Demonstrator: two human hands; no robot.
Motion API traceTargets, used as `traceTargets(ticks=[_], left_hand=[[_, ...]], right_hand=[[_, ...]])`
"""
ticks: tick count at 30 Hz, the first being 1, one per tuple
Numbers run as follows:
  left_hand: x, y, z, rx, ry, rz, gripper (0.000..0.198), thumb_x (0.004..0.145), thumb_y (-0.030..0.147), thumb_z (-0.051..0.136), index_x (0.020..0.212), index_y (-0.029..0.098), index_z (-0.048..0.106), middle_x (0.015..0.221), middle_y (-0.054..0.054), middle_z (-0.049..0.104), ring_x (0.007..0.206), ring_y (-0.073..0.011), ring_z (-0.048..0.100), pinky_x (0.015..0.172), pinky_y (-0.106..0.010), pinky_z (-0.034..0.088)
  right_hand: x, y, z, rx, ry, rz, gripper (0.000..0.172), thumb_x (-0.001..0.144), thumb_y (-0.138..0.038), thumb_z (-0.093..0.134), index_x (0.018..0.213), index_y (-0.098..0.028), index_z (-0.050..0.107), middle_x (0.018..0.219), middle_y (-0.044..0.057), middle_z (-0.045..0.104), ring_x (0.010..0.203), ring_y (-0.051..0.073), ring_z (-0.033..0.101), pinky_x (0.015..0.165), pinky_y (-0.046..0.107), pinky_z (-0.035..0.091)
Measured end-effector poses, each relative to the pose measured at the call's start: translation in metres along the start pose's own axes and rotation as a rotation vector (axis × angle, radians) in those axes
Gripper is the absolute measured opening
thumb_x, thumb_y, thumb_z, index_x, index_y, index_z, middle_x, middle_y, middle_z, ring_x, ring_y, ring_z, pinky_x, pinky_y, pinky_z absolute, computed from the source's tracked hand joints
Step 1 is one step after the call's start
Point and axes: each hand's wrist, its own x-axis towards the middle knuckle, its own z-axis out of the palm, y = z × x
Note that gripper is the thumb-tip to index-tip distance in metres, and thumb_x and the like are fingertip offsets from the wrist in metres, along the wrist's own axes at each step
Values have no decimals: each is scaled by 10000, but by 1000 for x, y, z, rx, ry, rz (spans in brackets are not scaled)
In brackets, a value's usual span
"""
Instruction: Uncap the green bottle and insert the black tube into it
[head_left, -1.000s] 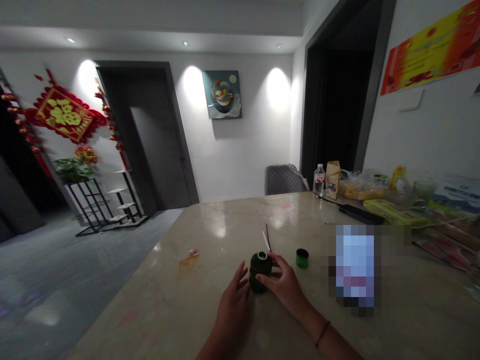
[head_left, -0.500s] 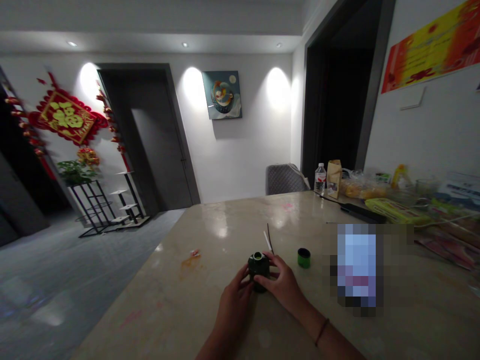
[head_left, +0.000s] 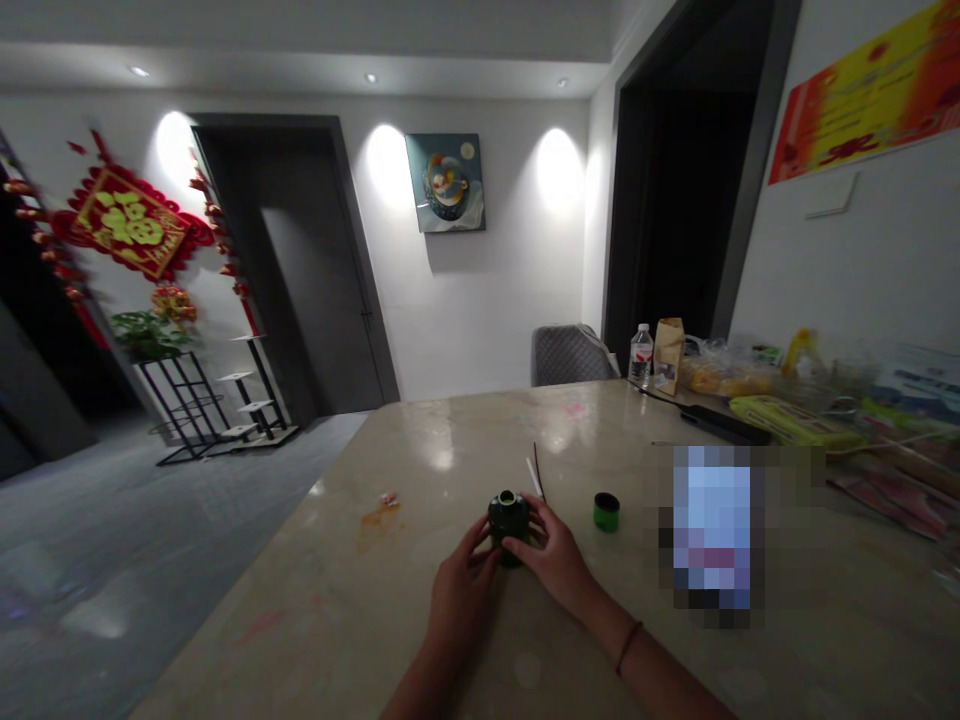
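Note:
A small dark green bottle point(head_left: 509, 515) with a pale-rimmed round mouth stands upright between my two hands, at the middle of the table point(head_left: 322, 610). My left hand point(head_left: 463, 575) is wrapped against its left side. On the right side, my right hand point(head_left: 559, 560) grips it with the thumb across the front and the fingers behind. To the right of my right hand sits a green cap point(head_left: 606, 511), its dark hollow facing up. Behind the bottle lie a thin dark stick point(head_left: 538, 468) and a short white strip point(head_left: 533, 477).
A blurred-out bright screen point(head_left: 712, 525) lies right of the cap. Along the right edge are a water bottle point(head_left: 640, 355), a paper bag point(head_left: 667, 357), a black long device point(head_left: 724, 424) and a yellow-green packet point(head_left: 795, 422). A grey chair point(head_left: 571, 356) stands beyond the far edge.
Both hands and the green bottle have shifted slightly left and away from me. The grip looks the same, and the camera view has moved a little.

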Motion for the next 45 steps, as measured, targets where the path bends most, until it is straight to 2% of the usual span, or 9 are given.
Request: traceTargets(ticks=[10, 12, 14, 16, 18, 22, 26, 35, 45], left_hand=[[-4, 0, -2, 36, 27, 11, 464, 728, 239, 491, 1192, 240, 483, 1124, -52, 632, 902, -178, 648, 798, -305, 496], [-5, -1, -3, 54, 61, 14, 454, 736, 248, 479, 1188, 217, 486, 1135, -67, 624, 921, -176, 640, 817, -309, 487], [-7, 0, -5, 65, 83, 20, 449, 736, 258, 478, 1180, 192, 494, 1129, -84, 625, 930, -180, 636, 819, -315, 485], [-9, 3, -6, 70, 86, 29, 431, 731, 268, 485, 1154, 191, 514, 1111, -83, 633, 922, -183, 638, 810, -319, 490], [-10, 5, -7, 67, 79, 39, 380, 726, 276, 491, 1095, 204, 552, 1096, -69, 641, 906, -182, 642, 808, -318, 492], [-9, 7, -9, 40, 105, 45, 265, 716, 303, 501, 940, 203, 602, 978, -51, 685, 852, -186, 655, 791, -322, 501], [-7, 5, -11, -20, 145, 38, 238, 704, 310, 511, 886, 179, 592, 874, -62, 700, 797, -190, 664, 756, -332, 518], [-8, 6, -13, -62, 148, 5, 237, 694, 315, 502, 861, 167, 583, 841, -69, 689, 765, -192, 664, 734, -333, 517], [-7, 3, -13, -47, 165, 7, 225, 691, 348, 505, 822, 183, 584, 874, -64, 679, 779, -200, 665, 729, -334, 516]], right_hand=[[1, 9, -8, -78, 4, 14, 639, 588, -278, 700, 1180, -183, 476, 1209, 89, 544, 1141, 206, 485, 993, 372, 358], [2, 8, -16, -96, 20, 19, 591, 597, -262, 687, 1152, -180, 502, 1173, 88, 569, 1111, 207, 508, 971, 373, 380], [5, 7, -26, -159, 71, 12, 448, 644, -231, 627, 1082, -176, 551, 1088, 81, 612, 1037, 206, 554, 932, 372, 411], [8, 5, -35, -322, 151, -20, 319, 688, -185, 543, 1002, -174, 594, 1003, 80, 633, 961, 210, 579, 899, 376, 426], [9, 6, -39, -553, 187, -77, 303, 708, -138, 477, 976, -165, 616, 972, 99, 628, 943, 223, 569, 892, 377, 420], [6, 13, -35, -950, 98, -156, 339, 753, -127, 440, 1044, -124, 614, 1065, 157, 587, 1032, 265, 512, 927, 389, 377], [4, 18, -32, -1181, 60, -171, 307, 794, -177, 442, 1040, -118, 616, 1127, 164, 564, 1106, 285, 462, 968, 407, 319], [9, 7, -39, -1260, 3, -117, 277, 813, -73, 387, 819, -132, 657, 834, 116, 650, 870, 211, 566, 802, 276, 391], [6, -8, -36, -1305, 84, 62, 279, 764, -15, 389, 877, -115, 623, 857, 123, 642, 877, 203, 582, 757, 255, 394]])
